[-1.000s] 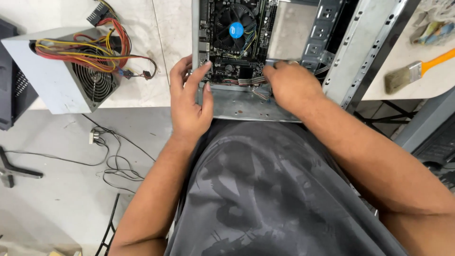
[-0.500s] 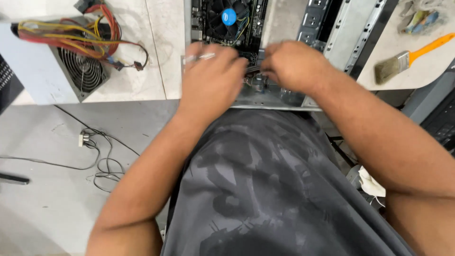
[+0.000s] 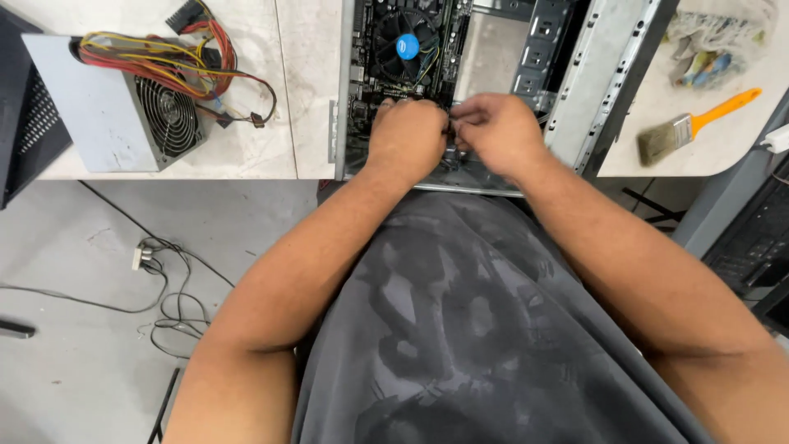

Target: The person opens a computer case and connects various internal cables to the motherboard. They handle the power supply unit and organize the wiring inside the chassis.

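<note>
I see the left hand [image 3: 407, 131] and the right hand [image 3: 493, 131] close together inside the open computer case [image 3: 575, 90], which lies at the near edge of the white table [image 3: 304, 107]. Both hands are curled with fingertips meeting low on the motherboard [image 3: 370, 74], just below the cooler fan [image 3: 407, 45]; whether either pinches anything I cannot tell, as the knuckles hide it. A grey power supply [image 3: 123, 111] with loose coloured wires [image 3: 173, 53] sits toward the table's left end. An orange-handled paintbrush [image 3: 694, 123] lies on the table's right part, near a crumpled rag [image 3: 711, 45].
</note>
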